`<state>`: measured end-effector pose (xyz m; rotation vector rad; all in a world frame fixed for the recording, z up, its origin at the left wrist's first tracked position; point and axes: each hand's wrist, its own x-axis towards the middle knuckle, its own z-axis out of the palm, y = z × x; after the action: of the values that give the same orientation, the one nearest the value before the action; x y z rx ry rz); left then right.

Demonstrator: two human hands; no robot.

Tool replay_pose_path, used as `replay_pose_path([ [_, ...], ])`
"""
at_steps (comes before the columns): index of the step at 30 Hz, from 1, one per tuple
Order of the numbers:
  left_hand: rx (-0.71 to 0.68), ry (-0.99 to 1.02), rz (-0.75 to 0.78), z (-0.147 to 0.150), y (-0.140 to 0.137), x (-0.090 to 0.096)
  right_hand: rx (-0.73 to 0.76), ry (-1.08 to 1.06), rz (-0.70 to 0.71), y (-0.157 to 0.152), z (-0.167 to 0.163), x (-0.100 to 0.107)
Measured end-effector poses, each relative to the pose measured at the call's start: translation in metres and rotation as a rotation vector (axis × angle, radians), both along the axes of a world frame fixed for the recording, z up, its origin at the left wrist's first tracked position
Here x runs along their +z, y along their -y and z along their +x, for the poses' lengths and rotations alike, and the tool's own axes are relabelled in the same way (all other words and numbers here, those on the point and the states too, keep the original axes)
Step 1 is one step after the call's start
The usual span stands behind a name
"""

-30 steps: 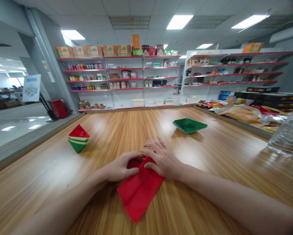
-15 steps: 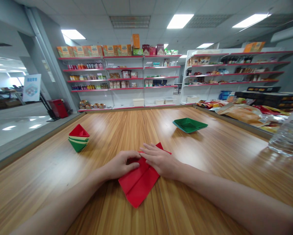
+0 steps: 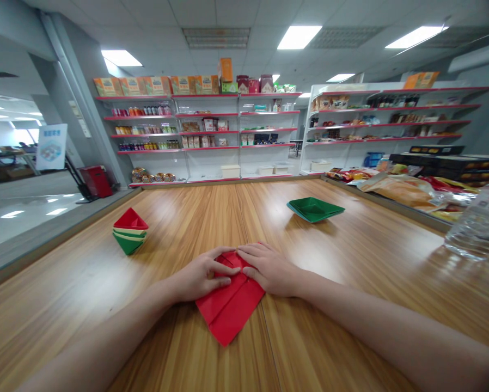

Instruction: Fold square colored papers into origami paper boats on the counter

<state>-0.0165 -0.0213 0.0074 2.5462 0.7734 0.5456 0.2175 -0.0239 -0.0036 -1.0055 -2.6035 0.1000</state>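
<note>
A sheet of red paper (image 3: 230, 313) with crease lines lies on the wooden table in front of me, one corner pointing towards me. My left hand (image 3: 201, 275) is at its upper left edge, fingers bent over the folded part and thumb on the paper. On the upper right side, my right hand (image 3: 271, 269) presses the paper, with its thumb near the left fingertips and its fingers across the top edge. Both hands are closed on the sheet and cover much of its far end.
Nested red, yellow and green folded paper shapes (image 3: 130, 231) sit at the left. A green folded paper dish (image 3: 316, 209) stands at the back right. A clear plastic bottle (image 3: 479, 226) and packaged snacks (image 3: 403, 190) are at the right. Stocked shelves (image 3: 207, 130) stand beyond the table.
The far end of the red paper, which stuck out beyond my right hand, is now folded in under my fingers. My left fingers have reached further over the paper.
</note>
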Motion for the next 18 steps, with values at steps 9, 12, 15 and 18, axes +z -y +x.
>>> replay_pose_path([
  [9,0.075,-0.211,0.214,0.003,0.006,0.014,-0.114,0.074,0.146,0.006,-0.002,0.009],
  [12,0.108,-0.323,0.323,0.005,0.019,0.03,-0.143,0.054,0.134,0.007,-0.008,0.011],
  [15,0.189,-0.354,0.389,0.007,0.032,0.033,-0.169,0.037,0.121,0.007,-0.019,0.013],
  [18,0.261,-0.343,0.416,0.004,0.042,0.024,-0.213,-0.004,0.081,0.01,-0.024,0.013],
])
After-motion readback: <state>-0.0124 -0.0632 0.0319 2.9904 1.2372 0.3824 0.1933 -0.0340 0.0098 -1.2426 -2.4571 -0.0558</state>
